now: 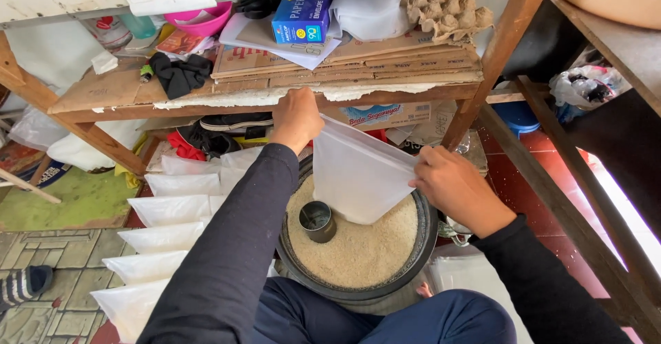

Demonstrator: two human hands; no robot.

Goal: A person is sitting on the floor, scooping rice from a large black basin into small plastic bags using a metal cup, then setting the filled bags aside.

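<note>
Two hands hold one clear plastic bag (358, 172) over a big round black tub (421, 244). The left hand (296, 118) pinches the bag's top corner, fingers curled tight on it, up near the front edge of the wooden shelf (117, 96). The right hand (451, 182) grips the bag's other top edge with bent fingers, above the tub's right rim. The bag is thin, smooth and see-through white, and its bottom touches the rice.

The tub is full of white rice (358, 247), small and grainy. One round metal can (317, 221) sits in the rice, near the tub's left side. It is shiny grey and open on top.

Beside the tub's left rim lie about six filled bags (165, 237) in a row on the tiled floor. They are puffy and white.

On the shelf are flat brown cardboard sheets (344, 65), one bumpy grey egg tray (444, 6), one blue box (301, 17) and one pink bowl (203, 19).
</note>
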